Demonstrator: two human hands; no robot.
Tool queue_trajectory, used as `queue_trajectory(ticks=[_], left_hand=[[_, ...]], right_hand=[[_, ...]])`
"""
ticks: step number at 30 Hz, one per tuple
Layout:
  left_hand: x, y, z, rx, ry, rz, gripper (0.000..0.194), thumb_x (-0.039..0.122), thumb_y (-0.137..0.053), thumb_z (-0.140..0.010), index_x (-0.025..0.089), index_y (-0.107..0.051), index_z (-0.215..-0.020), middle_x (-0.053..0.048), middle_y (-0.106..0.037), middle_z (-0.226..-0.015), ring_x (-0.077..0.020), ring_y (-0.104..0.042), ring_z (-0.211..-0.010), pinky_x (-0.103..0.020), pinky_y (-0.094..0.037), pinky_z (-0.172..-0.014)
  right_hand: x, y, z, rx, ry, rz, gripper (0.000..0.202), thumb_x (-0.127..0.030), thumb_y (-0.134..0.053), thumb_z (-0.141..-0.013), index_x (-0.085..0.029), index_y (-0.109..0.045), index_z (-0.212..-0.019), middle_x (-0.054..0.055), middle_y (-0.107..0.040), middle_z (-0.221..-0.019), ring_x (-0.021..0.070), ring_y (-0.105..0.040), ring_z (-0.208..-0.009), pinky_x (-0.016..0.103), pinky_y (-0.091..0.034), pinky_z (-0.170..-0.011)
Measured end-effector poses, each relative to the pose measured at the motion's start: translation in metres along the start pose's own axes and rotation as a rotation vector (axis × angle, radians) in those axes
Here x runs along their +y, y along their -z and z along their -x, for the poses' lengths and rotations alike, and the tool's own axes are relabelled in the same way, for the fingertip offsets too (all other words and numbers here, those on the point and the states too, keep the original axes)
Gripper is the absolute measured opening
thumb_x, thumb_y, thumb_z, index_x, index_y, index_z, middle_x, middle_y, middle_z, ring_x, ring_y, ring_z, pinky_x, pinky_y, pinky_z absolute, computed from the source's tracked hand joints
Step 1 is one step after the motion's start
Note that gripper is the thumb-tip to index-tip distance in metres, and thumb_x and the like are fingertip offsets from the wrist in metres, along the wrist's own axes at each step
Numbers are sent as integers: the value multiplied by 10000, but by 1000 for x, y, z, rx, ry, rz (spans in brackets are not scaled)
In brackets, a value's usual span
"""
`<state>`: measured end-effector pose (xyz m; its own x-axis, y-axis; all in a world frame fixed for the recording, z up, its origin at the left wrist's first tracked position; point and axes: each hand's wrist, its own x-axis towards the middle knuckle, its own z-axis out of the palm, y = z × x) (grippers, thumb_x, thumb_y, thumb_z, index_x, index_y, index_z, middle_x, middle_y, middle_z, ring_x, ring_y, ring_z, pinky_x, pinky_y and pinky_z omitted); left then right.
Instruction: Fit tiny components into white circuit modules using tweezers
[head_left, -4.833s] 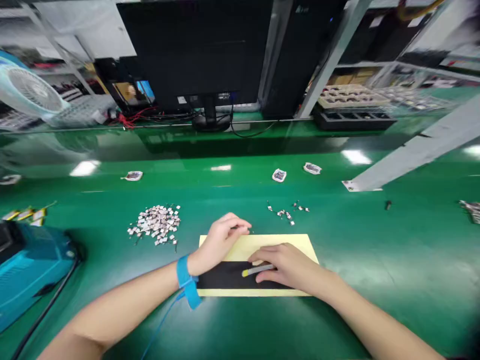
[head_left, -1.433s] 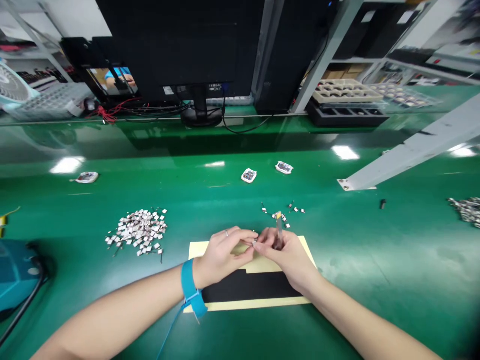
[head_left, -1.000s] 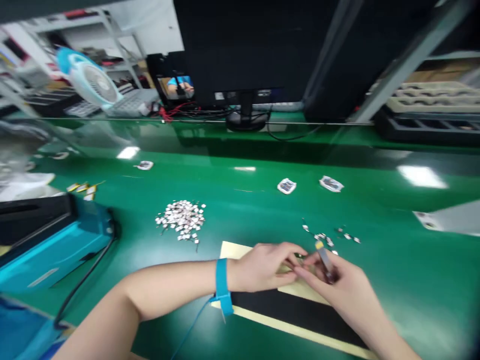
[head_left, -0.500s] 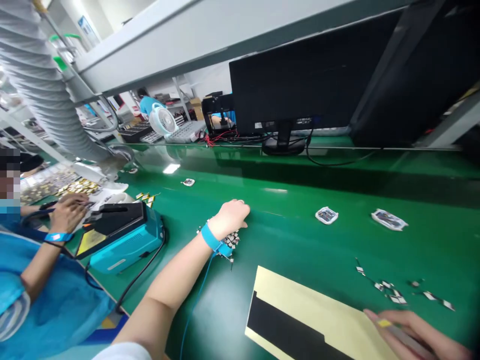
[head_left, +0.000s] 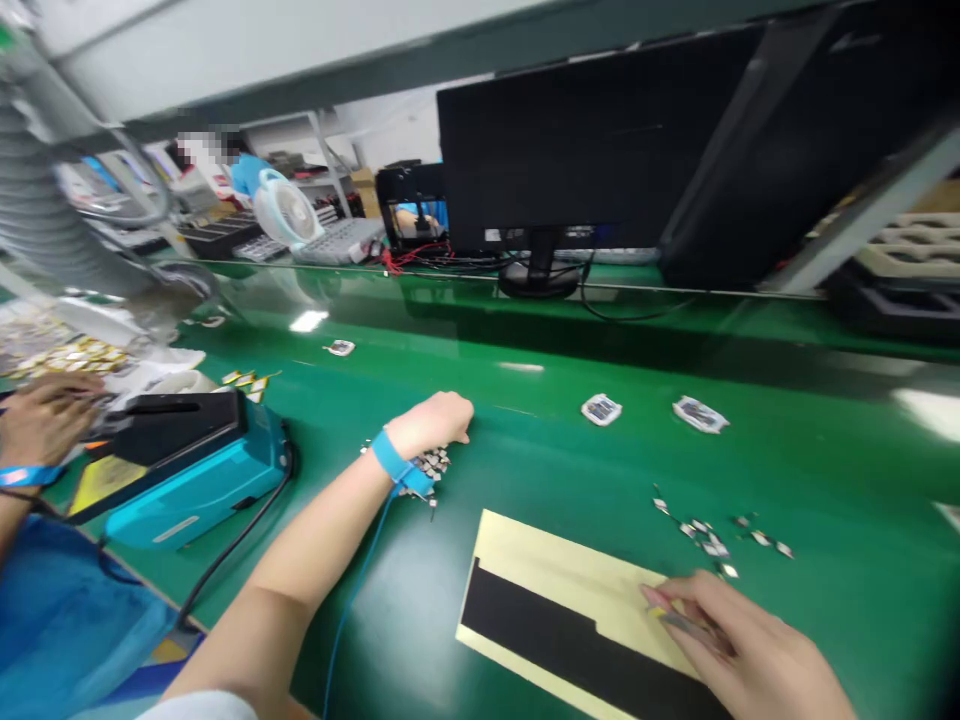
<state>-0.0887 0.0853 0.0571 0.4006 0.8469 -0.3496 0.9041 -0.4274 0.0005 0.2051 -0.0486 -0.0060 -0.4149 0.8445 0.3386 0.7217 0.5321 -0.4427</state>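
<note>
Head view shows the left hand [head_left: 435,418], a blue wrist strap [head_left: 390,458] behind it, over the far side of a pile of small white-faced components [head_left: 433,464]; its fingers are curled and turned away, so I cannot tell whether they hold anything. Over the pale yellow sheet [head_left: 551,555] with its black strip [head_left: 540,630], the right hand [head_left: 757,640] has its fingers closed around a slim yellow-tipped tool [head_left: 686,624], near a sparser scatter of components [head_left: 712,548] on the green bench [head_left: 525,460].
</note>
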Motion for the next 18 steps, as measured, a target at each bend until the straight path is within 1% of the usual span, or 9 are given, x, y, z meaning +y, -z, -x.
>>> queue_trajectory(ticks=[2, 4, 6, 8, 10, 13, 16, 18], left_hand=[[2, 6, 4, 0, -56, 31, 135, 205, -550, -734, 125, -658, -742, -87, -677, -759, -191, -617, -722, -232, -407, -618], [6, 13, 8, 5, -113, 95, 191, 255, -492, -772, 144, -648, -784, -63, -674, -786, -176, -605, -718, -228, -395, -617], [13, 20, 11, 4, -165, 242, 216, 297, -465, -781, 163, -634, -790, -30, -667, -793, -153, -590, -708, -211, -386, -608], [23, 24, 15, -35, -220, 405, 212, 309, -458, -776, 175, -621, -787, -1, -660, -802, -131, -580, -703, -191, -383, -600], [34, 24, 17, -104, -274, 535, 198, 304, -466, -769, 176, -615, -793, 11, -658, -809, -120, -581, -707, -178, -386, -592], [55, 13, 16, -187, -352, 713, 201, 301, -466, -774, 164, -605, -823, -2, -659, -801, -121, -590, -726, -177, -401, -596], [76, -8, 10, -217, -430, 917, 201, 295, -465, -786, 149, -599, -818, -22, -657, -802, -121, -589, -749, -188, -417, -634], [90, -24, 6, -277, -436, 1105, 189, 289, -487, -780, 133, -592, -794, -36, -656, -793, -120, -591, -753, -204, -430, -673]], right_hand=[[-8, 4, -5, -23, 15, 6, 195, -288, -416, -836, -190, -540, -721, -2, -569, -588, 77, -528, -454, 152, -416, -432], [-14, 3, -7, -31, -13, -7, 180, -234, -419, -833, -176, -530, -704, -1, -534, -578, 78, -491, -443, 173, -398, -434], [-18, 1, -6, -62, -42, -44, 164, -203, -431, -823, -167, -529, -697, 5, -526, -603, 80, -486, -458, 185, -399, -454], [-21, -1, -5, -120, -46, -81, 120, -201, -461, -807, -158, -542, -730, 15, -539, -657, 84, -520, -494, 188, -414, -477], [-24, -1, -3, -190, -51, -107, 72, -205, -507, -782, -152, -555, -784, 23, -557, -726, 85, -560, -526, 184, -433, -497], [-29, -2, -1, -265, -64, -102, 120, -215, -583, -738, -153, -570, -841, 21, -565, -785, 82, -585, -540, 184, -453, -522], [-32, -7, 0, -291, 0, 31, 174, -207, -623, -706, -167, -578, -869, 17, -563, -789, 99, -574, -532, 215, -451, -505], [-34, -11, 1, -299, 48, 142, 170, -187, -608, -715, -172, -580, -882, 20, -562, -792, 114, -569, -537, 229, -435, -477]])
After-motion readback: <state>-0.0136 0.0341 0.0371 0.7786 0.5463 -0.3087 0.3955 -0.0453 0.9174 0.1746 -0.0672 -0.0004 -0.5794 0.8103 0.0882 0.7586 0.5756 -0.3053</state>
